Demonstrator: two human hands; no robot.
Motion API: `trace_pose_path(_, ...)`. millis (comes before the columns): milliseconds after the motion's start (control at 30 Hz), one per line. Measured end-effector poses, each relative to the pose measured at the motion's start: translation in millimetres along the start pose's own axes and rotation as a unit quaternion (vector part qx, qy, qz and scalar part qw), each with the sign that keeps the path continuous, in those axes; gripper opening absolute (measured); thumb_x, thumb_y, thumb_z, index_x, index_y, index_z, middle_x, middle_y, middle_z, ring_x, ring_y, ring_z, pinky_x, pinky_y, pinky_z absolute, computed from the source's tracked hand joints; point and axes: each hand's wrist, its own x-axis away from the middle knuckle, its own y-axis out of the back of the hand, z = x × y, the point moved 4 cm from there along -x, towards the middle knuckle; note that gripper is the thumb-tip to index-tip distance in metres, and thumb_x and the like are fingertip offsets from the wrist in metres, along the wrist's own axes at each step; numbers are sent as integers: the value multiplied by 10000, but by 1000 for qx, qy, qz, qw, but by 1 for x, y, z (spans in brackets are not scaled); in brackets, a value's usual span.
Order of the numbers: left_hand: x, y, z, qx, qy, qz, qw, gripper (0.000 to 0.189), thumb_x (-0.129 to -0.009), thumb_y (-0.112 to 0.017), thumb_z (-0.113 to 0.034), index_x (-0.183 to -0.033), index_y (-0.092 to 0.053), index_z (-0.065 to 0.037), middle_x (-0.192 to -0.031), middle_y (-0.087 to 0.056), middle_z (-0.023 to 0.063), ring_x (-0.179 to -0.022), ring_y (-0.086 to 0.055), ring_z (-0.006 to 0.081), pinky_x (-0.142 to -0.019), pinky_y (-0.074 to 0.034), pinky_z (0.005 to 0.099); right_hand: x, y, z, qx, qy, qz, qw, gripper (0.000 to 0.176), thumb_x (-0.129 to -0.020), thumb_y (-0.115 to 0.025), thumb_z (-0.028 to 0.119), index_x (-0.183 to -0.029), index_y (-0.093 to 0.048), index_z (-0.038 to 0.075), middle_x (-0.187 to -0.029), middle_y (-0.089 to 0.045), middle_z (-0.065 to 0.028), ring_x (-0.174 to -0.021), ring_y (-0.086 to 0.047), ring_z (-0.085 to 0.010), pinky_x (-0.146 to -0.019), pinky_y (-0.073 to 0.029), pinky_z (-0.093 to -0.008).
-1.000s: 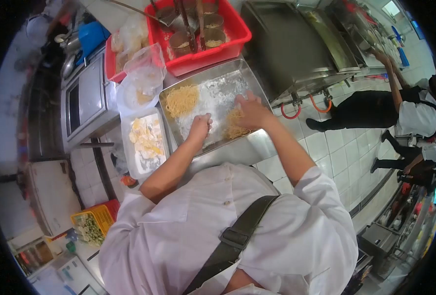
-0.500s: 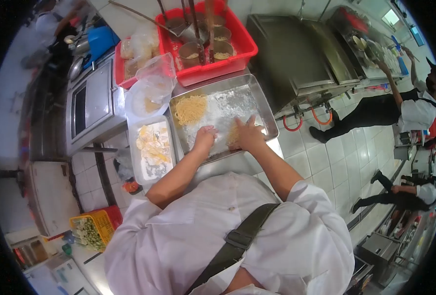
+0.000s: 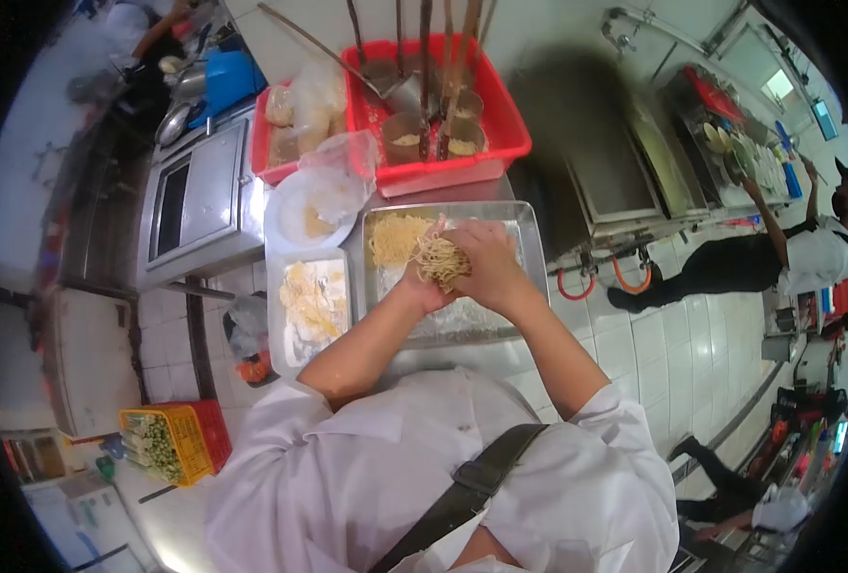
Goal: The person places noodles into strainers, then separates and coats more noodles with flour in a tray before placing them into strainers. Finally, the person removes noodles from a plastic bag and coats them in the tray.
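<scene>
Two hands shared one grip as I watched from my remote station, both grasping a single bundle of noodles (image 3: 442, 265). The left hand (image 3: 426, 294) cupped it from the left and near side, while the right hand (image 3: 491, 260) wrapped its right and far side. I could not tell how hard they pressed, and much of the left hand's fingers was hidden from me.

The grip was over a metal tray (image 3: 534, 258), whose floor showed white powder below it. Just left of the grip and a little beyond, a heap of noodles (image 3: 395, 237) lay in the tray's far corner. Farther left, next to the tray, I saw a white container (image 3: 285, 357) with powdered yellow pieces (image 3: 309, 298) inside, and a pale bowl (image 3: 279, 212) behind it. Straight ahead of the grip, past the tray, a large red tub (image 3: 481, 166) held metal cups (image 3: 406, 134) among long upright handles. Well off to the right, another person (image 3: 815, 256) stood at a work surface.
</scene>
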Motion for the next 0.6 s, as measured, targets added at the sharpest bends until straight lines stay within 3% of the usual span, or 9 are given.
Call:
trace_pose_path(100,-11,23,-44,-1,-84,-14,996,383,-958,-567,-416,-1190,-611,-113,-1195,-653,142,-1079,-644,285,-913,-551,445,-10,49,37,103,22,-75,992,626,-675,-825,158,-1258,-602,109,-1262,-596,-136,-1198,-523,-314,-1051,-375,-415)
trace_pose_path(200,1,-1,-111,41,-162,-19,986,326,-964,-565,-352,-1157,-625,-97,-1129,-675,134,-999,-672,280,-854,-576,414,-6,76,11,-20,62,-76,995,655,-686,-823,139,-1289,-570,111,-1340,-546,-119,-1255,-468,-319,-1053,-377,-424)
trace_pose_path(267,7,-41,-174,-96,-255,-23,962,288,-955,-581,-289,-1127,-625,-63,-1087,-673,129,-951,-680,258,-795,-595,410,7,71,-36,-62,-31,-71,995,639,-704,-830,160,-1284,-569,101,-1298,-569,-115,-1219,-504,-294,-1037,-396,-405)
trace_pose_path(333,-18,-48,-252,-106,-224,-37,968,257,-977,-559,-276,-1054,-628,-41,-1026,-672,149,-837,-683,282,-534,-577,322,30,54,-73,-79,-58,-78,992,600,-727,-820,160,-1269,-575,86,-1265,-586,-110,-1190,-528,-276,-1014,-413,-388)
trace_pose_path(400,-55,-62,-334,-261,-276,27,925,259,-990,-529,-261,-1054,-628,-31,-984,-683,145,-830,-688,254,-465,-540,271,49,44,-98,-95,-84,-91,988,561,-749,-811,160,-1253,-580,71,-1231,-602,-105,-1161,-551,-259,-992,-430,-372)
trace_pose_path(433,-73,-67,-362,-265,-274,24,924,259,-990,-529,-261,-1054,-628,-31,-984,-683,145,-830,-688,254,-465,-540,271,59,37,-108,-104,-127,-79,983,513,-767,-797,145,-1230,-591,64,-1193,-615,-100,-1114,-573,-242,-956,-444,-356)
trace_pose_path(533,-126,-67,-418,-473,-182,-79,858,283,-1005,-496,-263,-1050,-638,-23,-957,-690,142,-835,-694,225,-544,-561,285,75,29,-118,-165,-202,-81,962,429,-794,-768,110,-1189,-611,51,-1139,-634,-92,-1044,-602,-211,-891,-464,-328)
trace_pose_path(567,-142,-63,-425,-725,-200,-62,656,313,-998,-493,-277,-1059,-644,-10,-984,-693,156,-868,-694,242,-628,-567,319,80,29,-121,-211,-232,-91,945,394,-802,-754,90,-1170,-620,45,-1122,-639,-89,-1020,-608,-196,-863,-469,-316)
trace_pose_path(600,-163,-49,-435,-901,-198,-38,384,344,-992,-490,-291,-1069,-649,4,-1011,-697,170,-900,-693,258,-712,-573,352,84,28,-124,-215,-233,-92,944,394,-802,-754,90,-1170,-620,45,-1122,-639,-89,-1020,-608,-196,-863,-469,-316)
